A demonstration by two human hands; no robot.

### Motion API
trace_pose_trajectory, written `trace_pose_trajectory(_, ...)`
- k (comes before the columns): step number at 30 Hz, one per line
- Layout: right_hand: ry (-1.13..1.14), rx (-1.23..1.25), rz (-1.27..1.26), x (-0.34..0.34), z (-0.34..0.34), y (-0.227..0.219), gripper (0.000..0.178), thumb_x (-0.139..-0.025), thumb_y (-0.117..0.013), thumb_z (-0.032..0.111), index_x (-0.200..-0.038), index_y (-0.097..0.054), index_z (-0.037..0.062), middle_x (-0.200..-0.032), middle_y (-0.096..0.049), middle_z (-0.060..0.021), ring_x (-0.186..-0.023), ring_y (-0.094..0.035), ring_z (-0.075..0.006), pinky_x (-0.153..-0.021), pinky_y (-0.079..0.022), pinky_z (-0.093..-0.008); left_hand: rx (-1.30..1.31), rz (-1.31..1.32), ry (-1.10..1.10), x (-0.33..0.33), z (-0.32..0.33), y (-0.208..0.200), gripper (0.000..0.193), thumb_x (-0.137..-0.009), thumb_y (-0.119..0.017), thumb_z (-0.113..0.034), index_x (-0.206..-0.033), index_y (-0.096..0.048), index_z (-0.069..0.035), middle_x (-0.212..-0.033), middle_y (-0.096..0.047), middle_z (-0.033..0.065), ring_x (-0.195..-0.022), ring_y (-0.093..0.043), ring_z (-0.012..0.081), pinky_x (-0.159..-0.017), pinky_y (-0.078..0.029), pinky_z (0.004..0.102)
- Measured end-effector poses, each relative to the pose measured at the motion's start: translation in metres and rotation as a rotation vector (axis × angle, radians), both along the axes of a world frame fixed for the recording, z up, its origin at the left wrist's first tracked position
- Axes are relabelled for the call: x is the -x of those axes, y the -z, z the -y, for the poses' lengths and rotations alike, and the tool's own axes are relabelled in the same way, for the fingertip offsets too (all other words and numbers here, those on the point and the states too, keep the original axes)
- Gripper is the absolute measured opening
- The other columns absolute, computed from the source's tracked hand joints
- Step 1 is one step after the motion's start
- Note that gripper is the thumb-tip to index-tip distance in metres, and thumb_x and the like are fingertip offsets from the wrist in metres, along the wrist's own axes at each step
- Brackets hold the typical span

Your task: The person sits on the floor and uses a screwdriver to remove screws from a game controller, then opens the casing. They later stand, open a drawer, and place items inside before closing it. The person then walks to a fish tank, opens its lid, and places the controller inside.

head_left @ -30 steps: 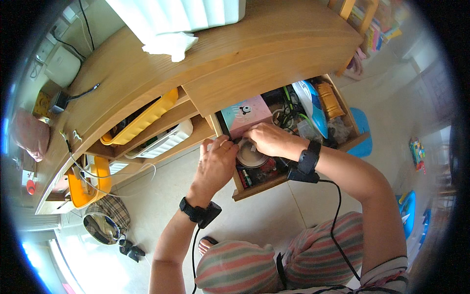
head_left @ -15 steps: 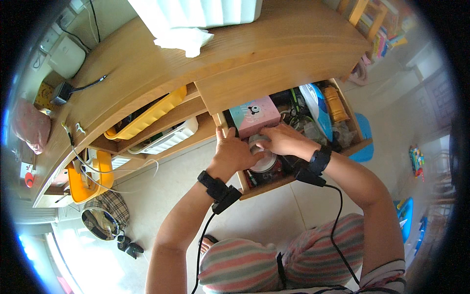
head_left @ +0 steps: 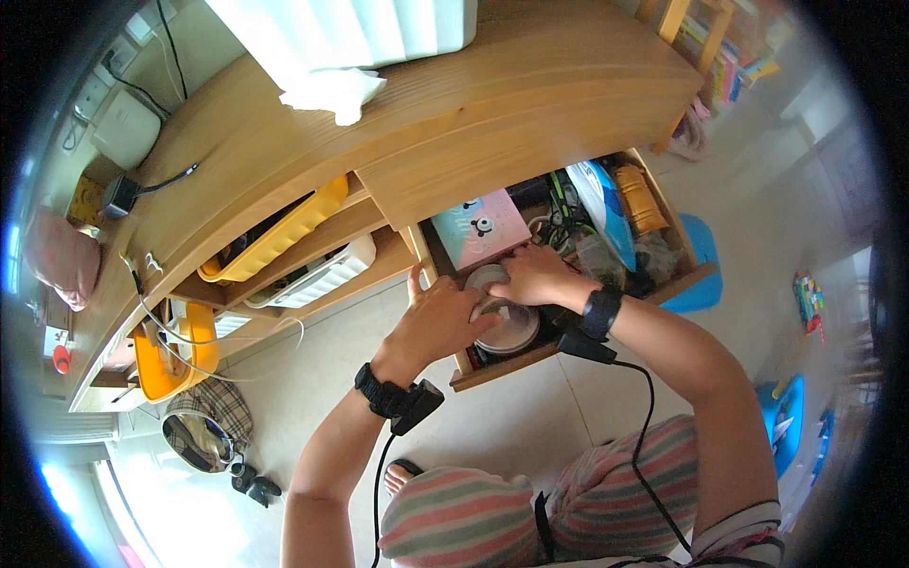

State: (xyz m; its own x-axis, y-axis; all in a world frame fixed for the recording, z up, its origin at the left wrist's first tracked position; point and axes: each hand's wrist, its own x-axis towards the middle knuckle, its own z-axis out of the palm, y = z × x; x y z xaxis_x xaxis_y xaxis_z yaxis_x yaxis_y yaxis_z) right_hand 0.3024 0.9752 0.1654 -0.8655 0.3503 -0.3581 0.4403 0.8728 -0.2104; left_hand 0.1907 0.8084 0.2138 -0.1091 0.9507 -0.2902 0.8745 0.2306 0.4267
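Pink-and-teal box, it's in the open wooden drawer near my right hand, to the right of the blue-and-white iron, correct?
Not quite: the head view shows the box to the left of the iron. It is in the open wooden drawer near your right hand.

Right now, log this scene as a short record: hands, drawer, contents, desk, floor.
Left hand: thumb over a round container; grip unclear
Right hand: fingers at a smaller round item; grip unclear
Drawer: pulled open, crowded
Also inside: pink-and-blue box, blue-and-white iron, orange item
Desk: white bin, white tissue
Floor: checked bag
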Motion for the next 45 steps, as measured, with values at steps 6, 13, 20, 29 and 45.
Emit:
trace_pose_trajectory(6, 0.009, 0.032, -0.126, -0.002, 0.006, -0.017, 0.047, -0.085, -0.062, 0.041, -0.108, -0.065, -0.0001, -0.114, -0.061, -0.0246, -0.110, -0.056, -0.0387, -0.093, -0.045, -0.0458, -0.130, -0.018, -0.087, -0.006, 0.004, 0.000, 0.036, -0.089, -0.062, -0.040, -0.110, -0.064, -0.011, -0.107, -0.061, 0.0118, -0.113, -0.054, 0.0280, -0.109, -0.013, 0.0647)
trace_pose_trajectory(13, -0.051, 0.110, -0.712, -0.061, -0.009, -0.076, 0.019, -0.084, -0.068, 0.017, -0.079, -0.066, -0.0015, -0.081, -0.066, -0.0150, -0.080, -0.065, -0.0313, -0.073, -0.052, -0.0390, -0.347, -0.024, 0.178, -0.009, 0.020, 0.010, 0.070, -0.076, -0.075, -0.025, -0.139, -0.044, -0.027, -0.144, -0.040, 0.0098, -0.135, -0.037, 0.0284, -0.109, -0.025, 0.0598)
trace_pose_trajectory(20, 0.393, 0.497, -0.268, -0.110, -0.089, -0.082, 0.017, -0.082, -0.073, 0.015, -0.087, -0.064, 0.0022, -0.078, -0.067, -0.0071, -0.064, -0.063, -0.0168, -0.060, -0.050, -0.0310, -0.402, -0.219, 0.110, -0.007, 0.006, 0.032, 0.061, -0.077, -0.070, -0.013, -0.133, -0.052, -0.029, -0.139, -0.045, 0.0140, -0.132, -0.040, 0.0299, -0.114, -0.024, 0.0506)
trace_pose_trajectory(29, 0.131, 0.381, -0.640, -0.105, -0.084, -0.033, 0.015, -0.083, -0.069, 0.013, -0.094, -0.068, 0.0024, -0.086, -0.069, -0.0152, -0.078, -0.068, -0.0238, -0.069, -0.053, -0.0357, -0.333, 0.059, 0.124, -0.009, 0.034, 0.015, 0.055, -0.084, -0.067, -0.042, -0.132, -0.056, -0.017, -0.147, -0.037, 0.0160, -0.141, -0.027, 0.0357, -0.113, -0.017, 0.0589)
trace_pose_trajectory(45, 0.579, -0.050, -0.405, -0.211, -0.084, -0.053, 0.027, -0.089, -0.065, 0.028, -0.100, -0.066, 0.0030, -0.099, -0.062, -0.0182, -0.096, -0.060, -0.0316, -0.082, -0.047, -0.0408, -0.456, 0.166, 0.022, -0.023, 0.077, 0.051, 0.053, -0.074, -0.077, -0.038, -0.119, -0.063, -0.014, -0.145, -0.042, 0.0129, -0.139, -0.032, 0.0319, -0.114, -0.013, 0.0530)
